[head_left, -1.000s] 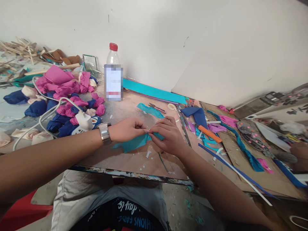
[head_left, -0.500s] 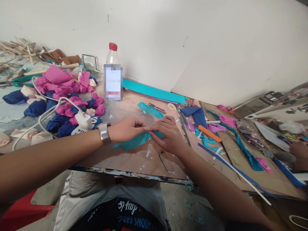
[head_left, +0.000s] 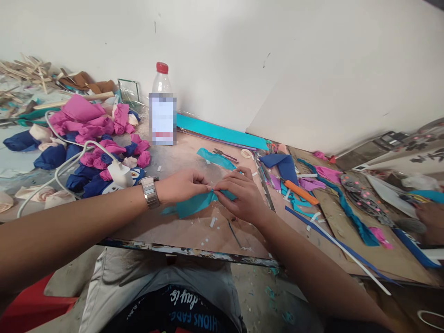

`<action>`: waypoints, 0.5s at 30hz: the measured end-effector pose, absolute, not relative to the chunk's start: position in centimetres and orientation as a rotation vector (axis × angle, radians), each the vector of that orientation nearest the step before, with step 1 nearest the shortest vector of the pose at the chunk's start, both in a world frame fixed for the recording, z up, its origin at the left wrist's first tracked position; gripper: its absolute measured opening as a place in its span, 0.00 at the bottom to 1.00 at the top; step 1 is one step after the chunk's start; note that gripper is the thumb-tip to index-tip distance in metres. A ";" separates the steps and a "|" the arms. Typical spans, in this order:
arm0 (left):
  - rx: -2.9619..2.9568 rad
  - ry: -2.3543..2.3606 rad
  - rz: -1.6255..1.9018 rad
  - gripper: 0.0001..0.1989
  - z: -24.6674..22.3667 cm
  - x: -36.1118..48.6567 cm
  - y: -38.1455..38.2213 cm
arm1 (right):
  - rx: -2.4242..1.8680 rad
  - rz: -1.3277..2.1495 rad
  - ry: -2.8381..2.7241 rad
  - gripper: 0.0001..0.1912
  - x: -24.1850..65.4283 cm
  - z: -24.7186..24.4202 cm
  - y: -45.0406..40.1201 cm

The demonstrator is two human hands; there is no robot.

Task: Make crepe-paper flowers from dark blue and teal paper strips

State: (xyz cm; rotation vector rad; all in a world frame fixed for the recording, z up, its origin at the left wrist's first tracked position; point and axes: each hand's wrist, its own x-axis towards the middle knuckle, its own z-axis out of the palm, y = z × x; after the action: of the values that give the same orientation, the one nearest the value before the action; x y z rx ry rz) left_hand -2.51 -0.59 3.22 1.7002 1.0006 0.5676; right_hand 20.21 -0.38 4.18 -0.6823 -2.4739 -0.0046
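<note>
Both hands meet over the middle of the table, pinching a strip of turquoise crepe paper (head_left: 194, 205). My left hand (head_left: 185, 185), with a metal watch (head_left: 150, 192) on its wrist, is closed on it between thumb and fingers. From the other side my right hand (head_left: 241, 194) grips the paper close by, fingertips nearly touching the left thumb. The strip hangs down below the left hand, and a bit of it shows under the right fingers. The exact pinch point is partly hidden. Behind the hands lies another turquoise strip (head_left: 217, 158).
Pink and navy paper flowers (head_left: 93, 125) crowd the left, beside a white plug (head_left: 120, 173) and cable. A red-capped bottle (head_left: 162, 85) stands near the wall. To the right lie an orange-handled cutter (head_left: 301, 192), a white stick (head_left: 350, 253) and paper scraps. Another person's hand (head_left: 430, 217) is far right.
My hands hold nearly the same pose on the turquoise paper, with only a slight shift. At the far right, a turquoise piece now shows by the other person's hand.
</note>
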 end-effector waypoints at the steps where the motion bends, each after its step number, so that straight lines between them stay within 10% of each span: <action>1: 1.696 1.001 0.563 0.18 3.3 -2.5 -0.6 | -0.681 -0.003 -2.473 0.03 20.2 4.2 -0.4; 15: 1.811 0.952 0.640 0.17 3.4 -2.4 -0.9 | -0.688 -0.023 -2.468 0.03 20.2 4.2 -0.3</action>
State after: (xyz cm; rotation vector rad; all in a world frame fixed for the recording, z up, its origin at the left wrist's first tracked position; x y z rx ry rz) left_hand -2.37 -0.94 3.44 1.8115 0.9516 0.6399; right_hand 20.22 -0.34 4.18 -0.6882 -2.4684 -0.0230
